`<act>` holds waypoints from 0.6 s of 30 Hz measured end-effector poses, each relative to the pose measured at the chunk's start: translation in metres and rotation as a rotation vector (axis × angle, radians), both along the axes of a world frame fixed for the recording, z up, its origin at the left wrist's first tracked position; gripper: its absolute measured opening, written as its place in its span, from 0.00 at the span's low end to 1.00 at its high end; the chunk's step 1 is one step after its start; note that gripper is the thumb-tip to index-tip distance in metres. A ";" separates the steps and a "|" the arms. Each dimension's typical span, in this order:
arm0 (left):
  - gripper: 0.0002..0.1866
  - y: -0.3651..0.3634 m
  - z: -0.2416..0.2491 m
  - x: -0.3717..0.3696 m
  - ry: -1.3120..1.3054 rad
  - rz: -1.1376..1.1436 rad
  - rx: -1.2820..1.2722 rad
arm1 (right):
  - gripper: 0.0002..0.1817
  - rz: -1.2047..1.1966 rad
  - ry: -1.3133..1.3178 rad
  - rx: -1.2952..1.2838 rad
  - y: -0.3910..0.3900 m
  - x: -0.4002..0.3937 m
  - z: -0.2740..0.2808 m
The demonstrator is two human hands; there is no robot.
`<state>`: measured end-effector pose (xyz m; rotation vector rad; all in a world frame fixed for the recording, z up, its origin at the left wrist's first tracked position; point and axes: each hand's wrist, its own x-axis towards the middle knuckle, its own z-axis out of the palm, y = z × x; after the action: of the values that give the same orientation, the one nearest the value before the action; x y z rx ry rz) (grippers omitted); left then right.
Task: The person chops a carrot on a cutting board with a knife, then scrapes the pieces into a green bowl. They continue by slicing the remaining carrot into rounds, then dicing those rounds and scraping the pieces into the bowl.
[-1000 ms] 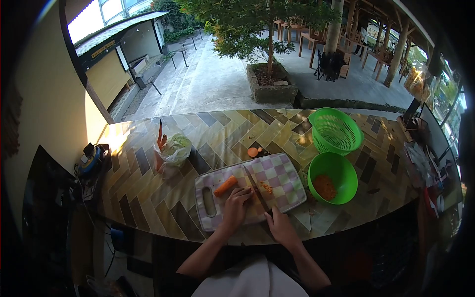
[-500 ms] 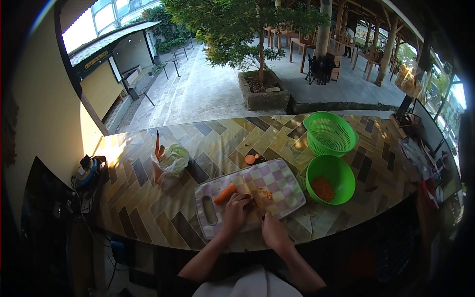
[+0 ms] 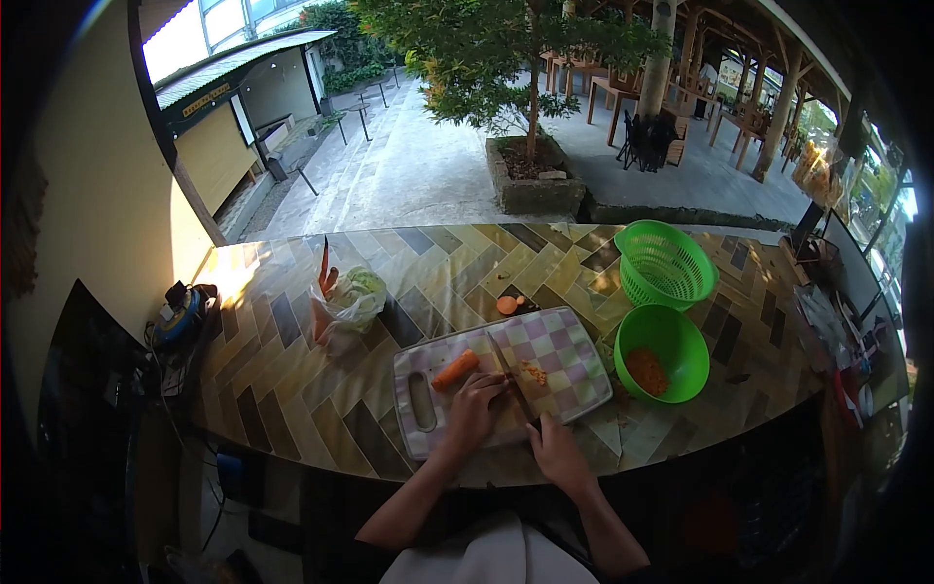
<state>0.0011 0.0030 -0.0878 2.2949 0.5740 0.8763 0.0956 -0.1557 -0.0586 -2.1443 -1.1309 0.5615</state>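
Note:
A checkered cutting board lies on the patterned table. My right hand is wrapped round the handle of a knife, whose blade points away over the board. My left hand rests on the board just left of the blade, fingers bent together over something orange that is mostly hidden. A carrot piece lies beyond the left fingertips. Small chopped orange bits sit right of the blade. The green bowl at the board's right holds chopped orange bits.
A green colander stands behind the bowl. Carrot ends lie behind the board. At the left is a plastic bag with leafy vegetable, beside carrots. Cables and a blue item sit at the far left edge.
The view has shifted, moving the whole scene slightly right. The knife blade now shows more clearly between my left hand and the chopped bits. Both hands keep their hold.

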 end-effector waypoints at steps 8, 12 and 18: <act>0.12 -0.001 0.002 0.001 -0.013 0.005 0.022 | 0.15 -0.022 -0.101 -0.148 0.006 -0.014 0.009; 0.12 0.000 -0.002 0.002 -0.004 0.010 0.056 | 0.13 -0.044 -0.140 -0.171 0.017 -0.017 0.007; 0.11 0.000 -0.003 0.002 -0.039 0.020 0.042 | 0.14 -0.032 0.034 -0.078 0.017 -0.002 -0.011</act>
<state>0.0026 0.0029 -0.0913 2.3079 0.5670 0.9488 0.0937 -0.1385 -0.0697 -2.2066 -1.0711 0.6341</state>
